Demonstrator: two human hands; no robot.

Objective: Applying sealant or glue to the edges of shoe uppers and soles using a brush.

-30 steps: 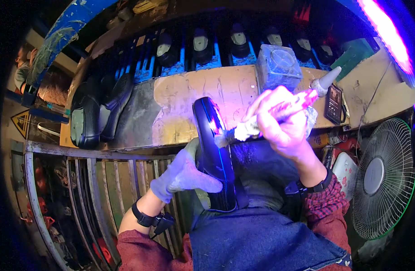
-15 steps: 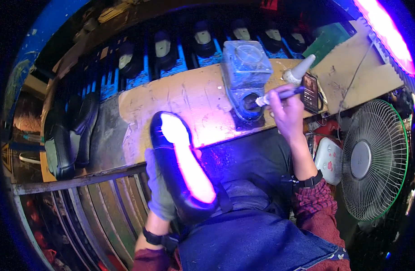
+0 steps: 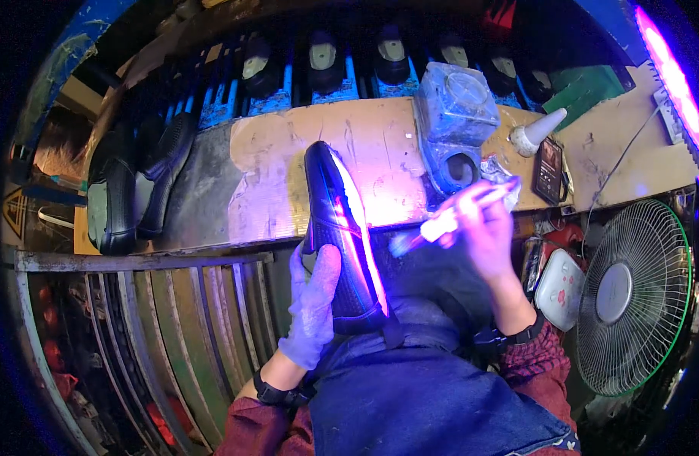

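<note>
My left hand (image 3: 313, 304), in a pale glove, grips a black shoe (image 3: 342, 243) from its left side, toe pointing away from me. The shoe's sole edge glows pink under violet light. My right hand (image 3: 486, 228) is bare and holds a small brush (image 3: 429, 228), its bristle end aimed left at the shoe's glowing edge, a short gap away. A grey plastic glue container (image 3: 454, 129) with a round opening stands on the board just beyond my right hand.
A worn wooden board (image 3: 380, 163) forms the bench top. Black shoes (image 3: 136, 182) lie at its left, more shoes on blue holders (image 3: 326, 68) along the back. A cone-tipped bottle (image 3: 538, 133), a dark phone (image 3: 548, 171), a fan (image 3: 630, 296) at right, metal bars (image 3: 136, 319) at left.
My right hand came back from the glue container toward the shoe with the brush. My left hand turned the shoe more upright, so its lit sole edge faces right.
</note>
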